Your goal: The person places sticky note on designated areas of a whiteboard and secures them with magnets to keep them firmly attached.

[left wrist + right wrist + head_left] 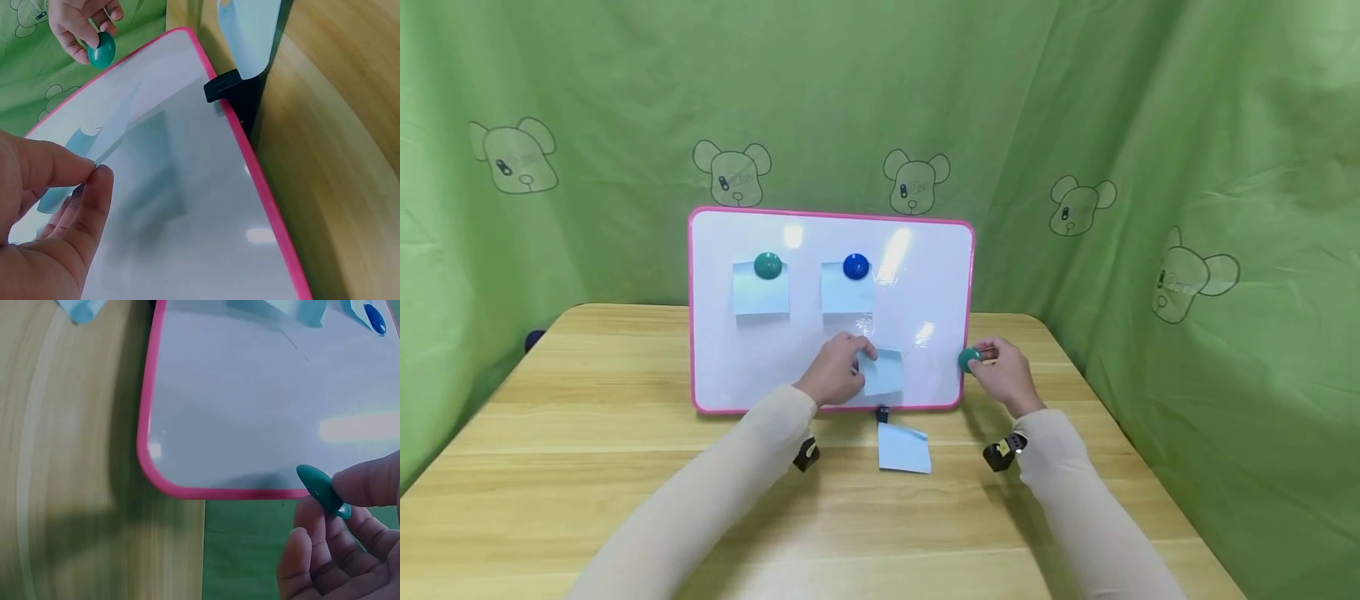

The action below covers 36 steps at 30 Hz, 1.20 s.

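My left hand pinches a light blue sticky note between thumb and fingertip, in front of the lower part of a pink-framed whiteboard. At the board's right edge, my right hand holds a round green magnet between thumb and fingers; the right wrist view shows this magnet edge-on. On the upper board, one blue note hangs under another green magnet. Beside it, a second note is held by a dark blue magnet.
Another blue sticky note lies on the wooden table before the board. A black clip grips the board's bottom frame. Green curtains with bear-face drawings enclose the back and sides.
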{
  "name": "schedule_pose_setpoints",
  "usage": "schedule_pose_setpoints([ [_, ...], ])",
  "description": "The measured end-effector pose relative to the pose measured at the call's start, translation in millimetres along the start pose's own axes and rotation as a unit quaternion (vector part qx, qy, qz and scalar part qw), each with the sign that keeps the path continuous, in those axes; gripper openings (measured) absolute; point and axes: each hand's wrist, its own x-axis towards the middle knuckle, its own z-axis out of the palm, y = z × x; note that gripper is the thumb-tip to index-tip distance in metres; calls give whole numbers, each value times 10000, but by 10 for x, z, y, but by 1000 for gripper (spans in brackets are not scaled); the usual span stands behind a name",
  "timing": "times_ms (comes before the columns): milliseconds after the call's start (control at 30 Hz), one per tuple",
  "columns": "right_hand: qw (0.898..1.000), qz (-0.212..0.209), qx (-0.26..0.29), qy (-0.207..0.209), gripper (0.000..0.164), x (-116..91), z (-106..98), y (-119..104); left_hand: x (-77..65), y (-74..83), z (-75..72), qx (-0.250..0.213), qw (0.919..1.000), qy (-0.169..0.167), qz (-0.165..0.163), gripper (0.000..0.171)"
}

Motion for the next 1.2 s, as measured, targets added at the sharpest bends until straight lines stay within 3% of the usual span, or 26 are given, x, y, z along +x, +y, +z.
schedule_pose_setpoints([
  [367, 9999, -46, 122, 92, 33, 38, 31, -51, 146, 83, 10, -26, 10000, 29, -16, 37],
  [633, 9991, -62, 342, 258, 33, 73, 65, -149, 223, 144, 3, -20, 9996, 207, 200, 45],
  [933, 9969, -158, 688, 341, 35, 103, 126, -231, 308, 215, 44, -178, 9990, 418, -35, 42],
  [1200, 9949, -213, 890, 433, 32, 124, 118, -311, 418, 333, 31, -183, 9981, 569, 119, 40],
])
